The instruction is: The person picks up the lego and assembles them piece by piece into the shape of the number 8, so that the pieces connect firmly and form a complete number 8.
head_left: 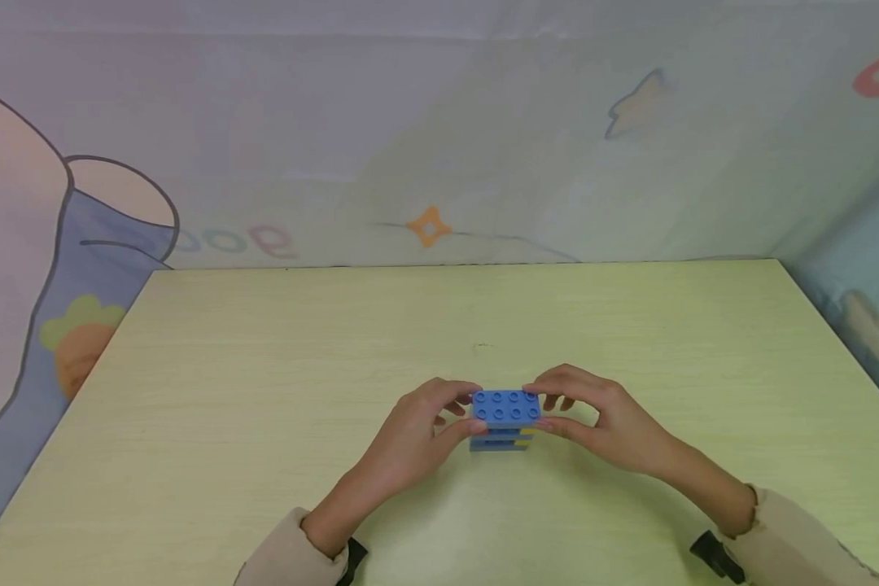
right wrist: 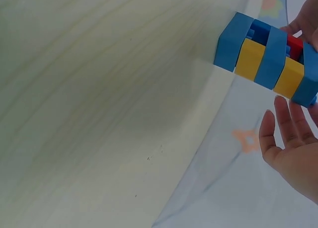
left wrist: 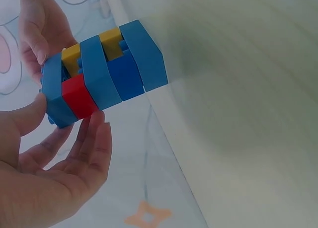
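A tower of toy building bricks stands on the table in the head view. Its top is a long blue brick [head_left: 505,409] with rows of studs. My left hand [head_left: 426,431] pinches the top brick's left end, thumb at the near corner and index finger at the far one. At the right end my right hand [head_left: 606,417] pinches it the same way. Beneath it, the left wrist view shows a red brick [left wrist: 80,96], a middle blue brick [left wrist: 101,71], a darker blue brick [left wrist: 125,76] and a bottom blue brick [left wrist: 144,56]. Yellow bricks [right wrist: 250,59] fill the layers' right side.
The pale wooden table [head_left: 278,350] spreads out around the tower. Behind its far edge hangs a printed backdrop [head_left: 322,146] with cartoon shapes. A black strap [head_left: 716,557] shows at the right sleeve.
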A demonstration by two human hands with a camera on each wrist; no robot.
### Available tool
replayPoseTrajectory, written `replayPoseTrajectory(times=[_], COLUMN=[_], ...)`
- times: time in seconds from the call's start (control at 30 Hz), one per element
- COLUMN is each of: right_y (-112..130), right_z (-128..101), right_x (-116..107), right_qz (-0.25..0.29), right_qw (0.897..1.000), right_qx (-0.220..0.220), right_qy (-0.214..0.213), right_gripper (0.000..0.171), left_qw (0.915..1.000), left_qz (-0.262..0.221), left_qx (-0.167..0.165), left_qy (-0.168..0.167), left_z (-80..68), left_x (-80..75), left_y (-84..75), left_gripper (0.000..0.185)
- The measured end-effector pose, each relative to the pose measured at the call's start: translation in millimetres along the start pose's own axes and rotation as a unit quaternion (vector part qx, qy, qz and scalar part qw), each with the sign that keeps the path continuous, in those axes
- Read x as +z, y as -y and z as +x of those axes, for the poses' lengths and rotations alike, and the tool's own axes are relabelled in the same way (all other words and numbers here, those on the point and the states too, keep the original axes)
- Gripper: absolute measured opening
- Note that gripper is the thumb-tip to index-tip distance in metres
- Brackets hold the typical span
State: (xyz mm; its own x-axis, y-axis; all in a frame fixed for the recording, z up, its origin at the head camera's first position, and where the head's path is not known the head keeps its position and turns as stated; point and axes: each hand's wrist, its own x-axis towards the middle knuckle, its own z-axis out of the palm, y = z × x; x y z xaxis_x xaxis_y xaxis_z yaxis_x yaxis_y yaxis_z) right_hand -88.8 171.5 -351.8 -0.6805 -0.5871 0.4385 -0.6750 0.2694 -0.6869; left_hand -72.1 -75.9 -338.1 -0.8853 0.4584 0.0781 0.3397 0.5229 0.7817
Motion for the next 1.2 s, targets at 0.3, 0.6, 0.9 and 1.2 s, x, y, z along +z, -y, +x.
replayPoseTrajectory(times=[0.3, 0.6, 0.9, 1.2], right_y=[1.4, 3.2, -2.8, -17.9], right_z=[2.8, 5.5, 10.2, 9.9], right_x=[4.4, 6.4, 1.6, 8.6], right_qz=[-0.018, 0.007, 0.182, 0.217], right_qw=[0.997, 0.987, 0.954, 0.936], right_qx=[0.060, 0.143, 0.233, 0.269], right_qy=[-0.037, -0.073, 0.040, 0.072], right_gripper=[0.035, 0.033, 0.057, 0.063], left_qw=[0.9994, 0.9900, 0.9820, 0.9804], left_qz=[-0.027, -0.132, -0.170, -0.159], left_qx=[-0.014, -0.049, -0.083, -0.110], left_qy=[-0.018, -0.002, 0.007, 0.037], left_z=[4.1, 8.9, 18.5, 26.6], left_x=[0.8, 1.8, 4.0, 9.1], left_y=[-0.9, 5.2, 13.7, 20.6], left_gripper=[0.044, 0.045, 0.039, 0.038])
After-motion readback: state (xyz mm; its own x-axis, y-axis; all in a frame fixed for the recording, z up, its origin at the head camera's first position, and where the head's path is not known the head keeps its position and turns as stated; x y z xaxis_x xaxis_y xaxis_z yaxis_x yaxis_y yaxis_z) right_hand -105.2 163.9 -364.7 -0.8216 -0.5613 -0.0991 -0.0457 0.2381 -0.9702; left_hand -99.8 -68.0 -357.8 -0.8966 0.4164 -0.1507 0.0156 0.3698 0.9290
